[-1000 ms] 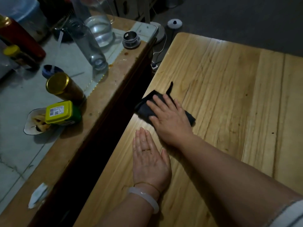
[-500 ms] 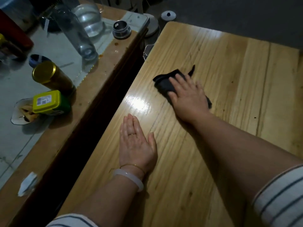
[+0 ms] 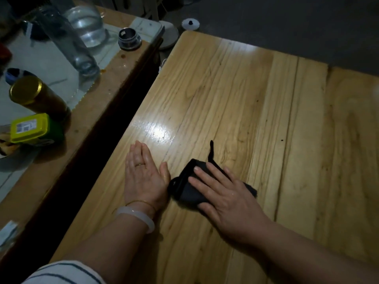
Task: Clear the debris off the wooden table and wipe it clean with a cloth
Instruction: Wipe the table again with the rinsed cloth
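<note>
Right hand presses black cloth flat — wooden table.

A home, shown by lidded jar and water jug

Two hands, one dark cloth, one wooden table, one gold-lidded jar

Head camera looks down (wide-angle, close) onto the wooden table.
</note>
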Demonstrator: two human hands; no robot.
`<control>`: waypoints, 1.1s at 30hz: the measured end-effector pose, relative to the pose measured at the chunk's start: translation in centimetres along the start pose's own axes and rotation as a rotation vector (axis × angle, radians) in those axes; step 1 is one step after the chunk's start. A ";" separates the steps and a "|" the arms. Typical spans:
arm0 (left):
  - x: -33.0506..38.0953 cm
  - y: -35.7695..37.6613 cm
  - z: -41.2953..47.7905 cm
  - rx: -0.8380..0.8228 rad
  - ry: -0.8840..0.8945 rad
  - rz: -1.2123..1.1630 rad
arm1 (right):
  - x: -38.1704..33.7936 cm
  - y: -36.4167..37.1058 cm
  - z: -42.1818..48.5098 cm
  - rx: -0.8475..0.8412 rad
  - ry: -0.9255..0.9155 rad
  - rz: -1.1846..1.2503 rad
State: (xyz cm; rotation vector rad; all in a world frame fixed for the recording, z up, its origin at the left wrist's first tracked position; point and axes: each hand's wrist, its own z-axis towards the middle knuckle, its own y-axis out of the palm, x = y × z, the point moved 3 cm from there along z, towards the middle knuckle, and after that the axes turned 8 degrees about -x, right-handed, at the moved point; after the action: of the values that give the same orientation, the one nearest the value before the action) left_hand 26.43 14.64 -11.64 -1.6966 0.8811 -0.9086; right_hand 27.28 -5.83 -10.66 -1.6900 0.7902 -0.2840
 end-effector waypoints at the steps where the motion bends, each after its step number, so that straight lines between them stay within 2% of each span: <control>1: 0.1 0.0 0.0 0.002 0.002 -0.006 | 0.6 -0.2 0.4 -0.018 -0.023 -0.014; 5: 0.2 -0.2 0.2 0.002 0.015 -0.021 | 2.9 -2.7 3.4 -0.018 0.081 0.014; 11: 0.3 -0.1 0.3 0.016 0.036 -0.011 | 8.5 -4.9 8.9 0.082 0.512 0.153; 13: 0.1 0.2 0.2 0.024 0.047 -0.019 | 8.4 -4.6 9.8 0.103 0.652 0.189; 15: -0.2 0.4 -0.1 0.029 0.052 -0.017 | 6.6 -4.2 9.4 0.106 0.711 0.208; 17: -0.2 0.5 -0.1 0.041 0.057 0.000 | 4.1 -3.7 8.1 0.114 0.652 0.226; 21: -0.3 0.8 0.0 0.029 0.051 -0.002 | -0.7 -1.9 5.3 0.057 0.401 0.145; 27: -0.2 0.2 -0.1 0.052 0.045 -0.075 | 1.0 -3.0 8.2 -0.004 0.162 0.115; 33: 2.6 -2.5 4.5 0.167 0.000 -0.208 | 5.3 -6.3 16.3 0.024 0.183 0.091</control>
State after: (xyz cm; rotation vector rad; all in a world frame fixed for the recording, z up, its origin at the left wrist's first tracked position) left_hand 31.92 14.84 -9.84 -1.6628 0.6172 -1.0904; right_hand 42.74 3.84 -10.47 -1.6158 0.9931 -0.3873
